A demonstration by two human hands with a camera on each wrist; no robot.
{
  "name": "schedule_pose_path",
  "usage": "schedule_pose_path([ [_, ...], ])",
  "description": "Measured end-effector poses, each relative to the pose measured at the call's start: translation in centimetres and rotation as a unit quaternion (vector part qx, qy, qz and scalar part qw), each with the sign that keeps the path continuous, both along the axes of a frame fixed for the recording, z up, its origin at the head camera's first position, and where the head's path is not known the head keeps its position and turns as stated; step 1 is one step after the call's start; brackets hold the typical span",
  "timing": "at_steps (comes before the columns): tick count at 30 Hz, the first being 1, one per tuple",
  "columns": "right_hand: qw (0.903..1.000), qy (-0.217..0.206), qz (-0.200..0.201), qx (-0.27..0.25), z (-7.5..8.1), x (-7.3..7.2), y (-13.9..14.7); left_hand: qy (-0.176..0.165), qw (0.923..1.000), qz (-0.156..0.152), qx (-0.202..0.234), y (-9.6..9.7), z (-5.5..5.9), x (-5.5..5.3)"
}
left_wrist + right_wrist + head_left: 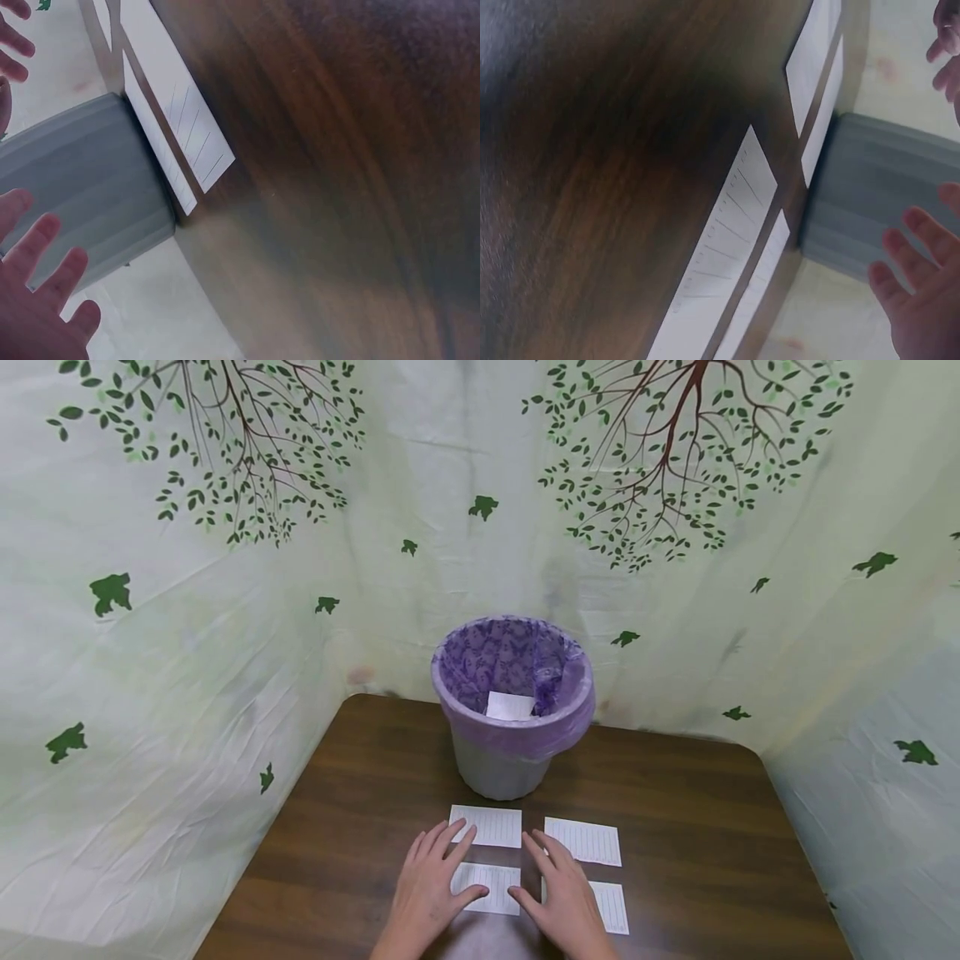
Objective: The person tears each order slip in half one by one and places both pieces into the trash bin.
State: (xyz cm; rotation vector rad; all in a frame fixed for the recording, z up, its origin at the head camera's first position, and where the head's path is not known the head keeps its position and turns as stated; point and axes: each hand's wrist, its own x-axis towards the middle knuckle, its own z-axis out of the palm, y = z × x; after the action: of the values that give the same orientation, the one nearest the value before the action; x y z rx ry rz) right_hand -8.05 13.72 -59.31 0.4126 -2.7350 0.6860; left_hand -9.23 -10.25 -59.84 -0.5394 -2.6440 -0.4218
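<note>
Both hands hover over the table, fingers spread, neither holding anything. My left hand (429,887) is above the left-hand cards: a back-left lined card (495,827) and a front-left lined card (497,883). Over the right side, my right hand (564,893) partly covers the front-right lined card (613,910); the back-right lined card (588,843) lies beyond its fingertips. The wrist views show the left hand (41,300) and right hand (926,289) raised off the wood. Behind the cards stands a grey bin (498,768) with a purple liner (517,735).
Inside the bin is a white card or paper (511,706). The dark wooden table (330,860) has rounded back corners. A pale cloth (450,568) printed with trees and leaves hangs behind and at both sides.
</note>
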Motion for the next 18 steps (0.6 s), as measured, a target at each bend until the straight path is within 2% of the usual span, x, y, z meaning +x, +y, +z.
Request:
schedule_pose_path([
  [7,0.9997,-0.016,0.013,0.010,-0.5,0.0,-0.7,-0.003,0.9999,0.003,-0.016,0.1,-0.5,0.2],
  [13,0.9991,-0.027,0.032,0.006,-1.0,0.1,-1.4,-0.035,0.9989,0.002,-0.031,0.1,-1.1,0.4],
  [18,0.9991,-0.012,0.037,0.017,-1.7,-0.1,-1.9,-0.049,0.9982,0.004,-0.034,0.2,-1.5,0.5],
])
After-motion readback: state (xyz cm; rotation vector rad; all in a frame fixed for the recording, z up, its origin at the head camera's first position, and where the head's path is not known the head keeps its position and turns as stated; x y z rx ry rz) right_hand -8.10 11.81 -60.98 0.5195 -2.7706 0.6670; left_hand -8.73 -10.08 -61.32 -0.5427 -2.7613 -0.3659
